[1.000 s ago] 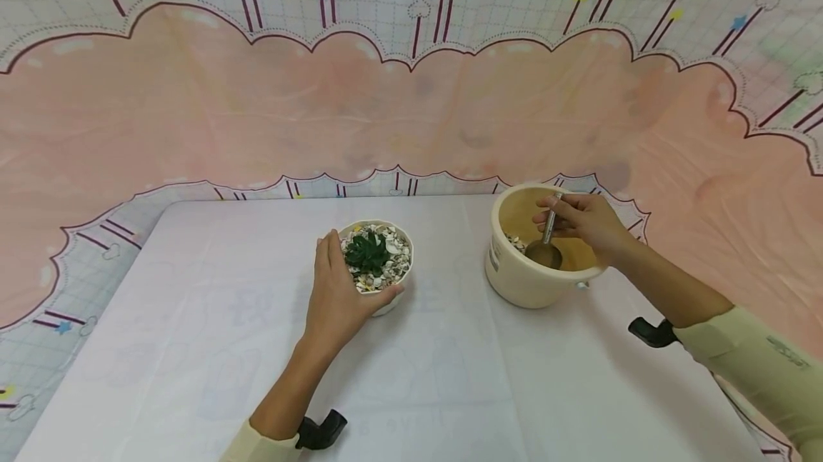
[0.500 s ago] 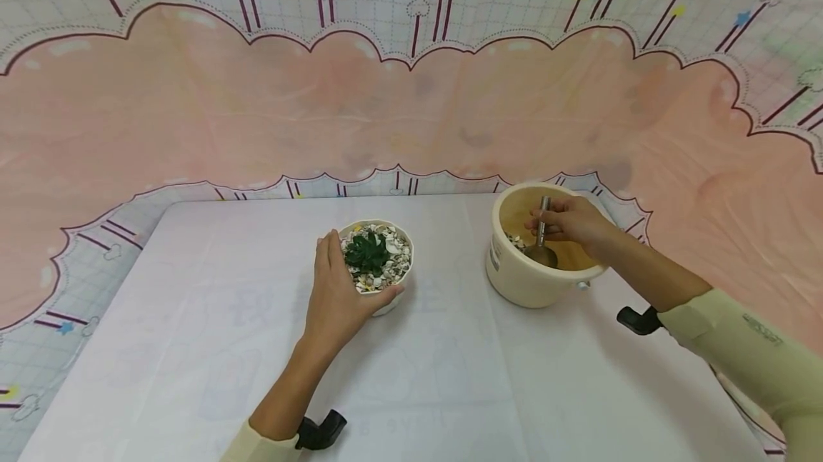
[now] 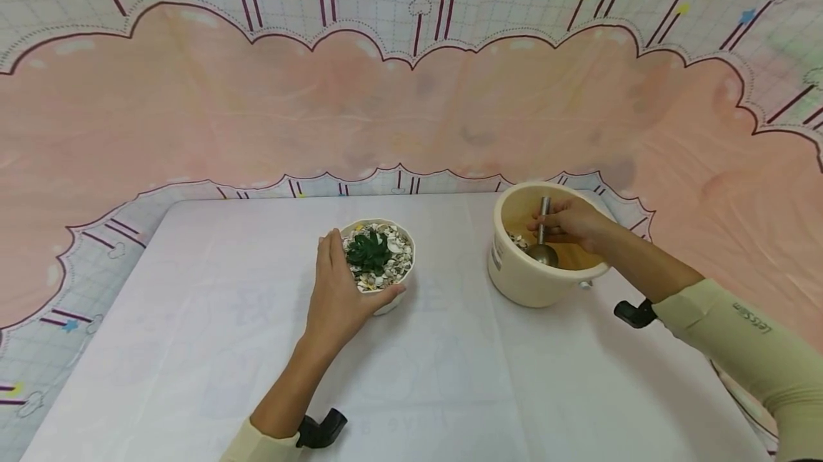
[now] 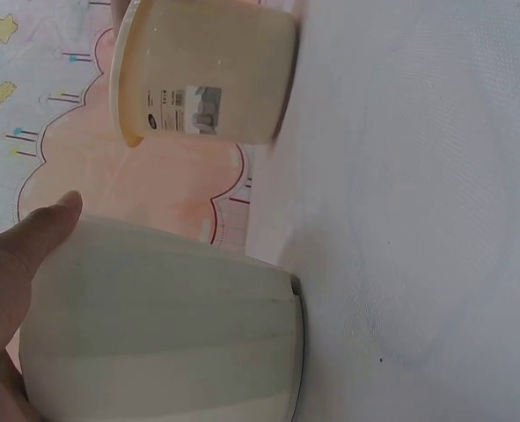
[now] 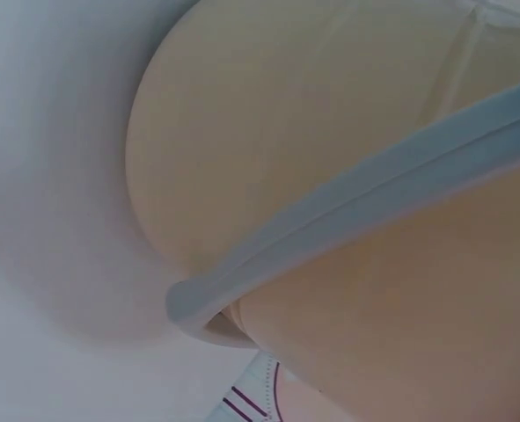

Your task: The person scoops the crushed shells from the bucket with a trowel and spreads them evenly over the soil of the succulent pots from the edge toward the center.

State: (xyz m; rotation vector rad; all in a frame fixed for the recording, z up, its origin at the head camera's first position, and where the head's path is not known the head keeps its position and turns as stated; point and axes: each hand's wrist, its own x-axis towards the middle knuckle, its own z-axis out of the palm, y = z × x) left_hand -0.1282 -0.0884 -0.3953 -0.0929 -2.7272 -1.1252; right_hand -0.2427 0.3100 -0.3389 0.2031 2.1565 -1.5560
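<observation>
A white flowerpot [image 3: 388, 305] holds a dark green succulent [image 3: 368, 251] ringed by pale pebbles [image 3: 400, 256]. My left hand [image 3: 341, 298] grips the pot from its near left side, thumb at the front rim and fingers along the left. The pot's wall [image 4: 163, 325] fills much of the left wrist view. To the right stands a cream bucket [image 3: 524, 280] with some pebbles [image 3: 517, 240] inside. Reaching into it, my right hand [image 3: 575, 223] holds a metal spoon [image 3: 544, 255] by its handle, bowl down near the pebbles. The right wrist view shows only the bucket's outside [image 5: 233, 149].
The bucket's grey carrying handle [image 5: 356, 207] hangs across its side in the right wrist view. A white cloth covers the table [image 3: 424, 383], and a patterned pink curtain [image 3: 360, 105] rises behind it. Black wrist mounts [image 3: 321, 430] sit on both forearms.
My right hand has shifted slightly left and lower inside the bucket, and the spoon has turned from slanted to nearly upright. My left hand and the flowerpot stay put.
</observation>
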